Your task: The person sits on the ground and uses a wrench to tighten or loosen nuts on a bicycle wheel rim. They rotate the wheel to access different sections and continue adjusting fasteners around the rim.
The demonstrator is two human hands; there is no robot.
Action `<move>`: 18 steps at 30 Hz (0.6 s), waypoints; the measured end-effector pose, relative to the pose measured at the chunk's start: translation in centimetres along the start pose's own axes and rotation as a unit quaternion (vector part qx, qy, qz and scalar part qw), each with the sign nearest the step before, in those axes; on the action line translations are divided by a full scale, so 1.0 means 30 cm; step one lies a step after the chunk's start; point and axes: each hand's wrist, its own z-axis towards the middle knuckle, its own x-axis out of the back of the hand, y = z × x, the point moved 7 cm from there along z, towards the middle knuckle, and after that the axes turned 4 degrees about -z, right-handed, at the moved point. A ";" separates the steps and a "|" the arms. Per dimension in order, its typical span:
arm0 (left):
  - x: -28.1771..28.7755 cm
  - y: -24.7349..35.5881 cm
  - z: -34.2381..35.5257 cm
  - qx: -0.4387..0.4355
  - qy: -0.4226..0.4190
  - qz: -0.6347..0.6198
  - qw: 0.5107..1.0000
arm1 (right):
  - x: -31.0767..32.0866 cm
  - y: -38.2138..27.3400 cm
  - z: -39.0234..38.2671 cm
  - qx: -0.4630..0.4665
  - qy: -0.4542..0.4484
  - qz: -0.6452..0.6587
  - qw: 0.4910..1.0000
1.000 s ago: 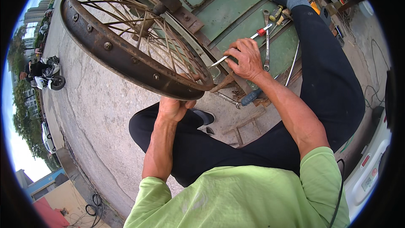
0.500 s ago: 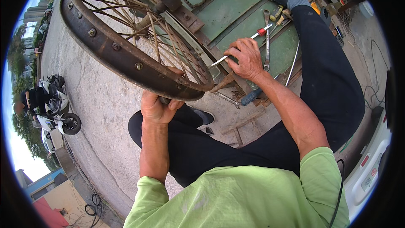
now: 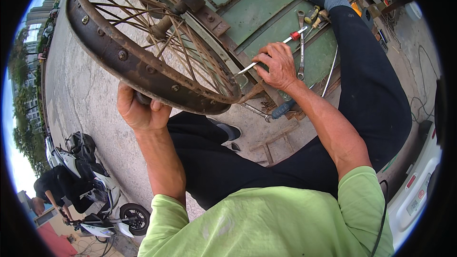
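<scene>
- Left hand (image 3: 145, 109) swung leftward, turning the rusty round metal wheel (image 3: 138, 62); fingers half-curled beneath, hold partly hidden.
- Right hand (image 3: 277, 69) stayed closed on a slim silver metal rod (image 3: 248, 68).

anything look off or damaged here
Yes, the spoked wheel at the left hand: its rim is brown, apparently with rust, and bare of any tyre. The tools look a bit untidy too, with a wrench lying loose on the green panel.
</scene>
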 end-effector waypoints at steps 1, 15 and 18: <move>-0.007 0.007 0.005 -0.001 -0.016 -0.010 1.000 | 0.000 0.001 0.000 0.000 -0.001 0.000 1.000; 0.433 -0.394 -0.228 0.125 0.369 0.162 0.907 | 0.005 -0.006 0.006 -0.009 -0.009 0.010 1.000; 0.369 -0.477 -0.206 0.189 0.347 0.189 0.899 | 0.003 0.000 0.000 -0.006 -0.005 0.005 1.000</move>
